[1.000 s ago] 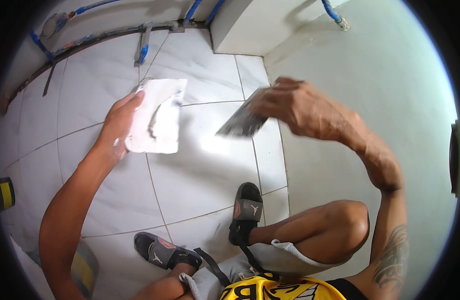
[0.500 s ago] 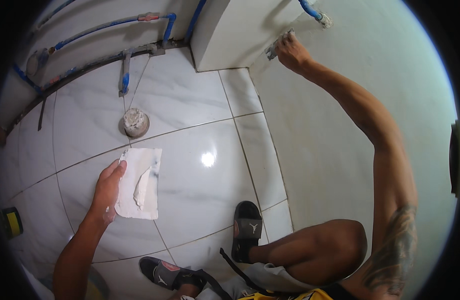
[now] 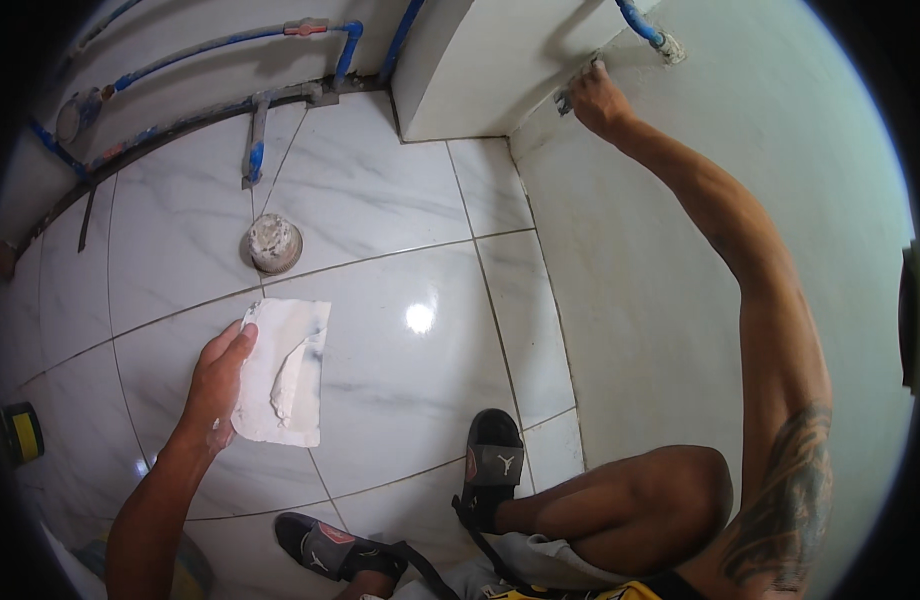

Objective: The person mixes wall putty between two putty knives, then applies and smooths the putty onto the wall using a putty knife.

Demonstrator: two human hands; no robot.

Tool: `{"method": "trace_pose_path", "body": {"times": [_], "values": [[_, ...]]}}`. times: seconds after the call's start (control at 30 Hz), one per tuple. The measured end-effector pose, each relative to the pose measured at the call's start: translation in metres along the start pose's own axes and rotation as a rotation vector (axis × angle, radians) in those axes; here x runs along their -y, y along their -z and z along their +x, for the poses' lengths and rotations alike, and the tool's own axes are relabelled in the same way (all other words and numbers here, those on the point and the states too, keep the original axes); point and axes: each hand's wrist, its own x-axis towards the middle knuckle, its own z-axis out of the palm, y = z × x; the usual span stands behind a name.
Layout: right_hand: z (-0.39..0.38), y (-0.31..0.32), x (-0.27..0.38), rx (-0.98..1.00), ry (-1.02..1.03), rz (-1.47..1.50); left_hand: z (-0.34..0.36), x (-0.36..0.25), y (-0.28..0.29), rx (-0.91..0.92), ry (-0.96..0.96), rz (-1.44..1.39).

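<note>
Putty [image 3: 286,385] looked soft on the board [image 3: 307,392], likely light and stiff, above the floor [image 3: 400,390]; our left hand [image 3: 217,375] clasped its left edge, a sound hold. Our right hand [image 3: 598,102] seemingly gripped a mostly hidden blade [image 3: 563,104] at the wall [image 3: 660,260].

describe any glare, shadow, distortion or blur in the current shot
Head view: bright glare spot on the tiled floor; head view: soft shadow on the wall projection beside the upper-right blue pipe; head view: black fisheye rim, floor's far-left edge visibly curved; head view: white board in the left hand fairly sharp, grey tool at the right hand mostly hidden.
</note>
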Motion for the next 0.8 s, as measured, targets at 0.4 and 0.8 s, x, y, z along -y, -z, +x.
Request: {"method": "trace_pose_path", "body": {"times": [0.4, 0.8], "values": [[0.000, 0.022, 0.009, 0.248, -0.053, 0.064, -0.001, -0.003, -0.009, 0.075, 0.000, -0.011], [-0.064, 0.027, 0.006, 0.163, 0.015, -0.078, 0.001, -0.003, -0.011, 0.079, -0.042, 0.006]]}}
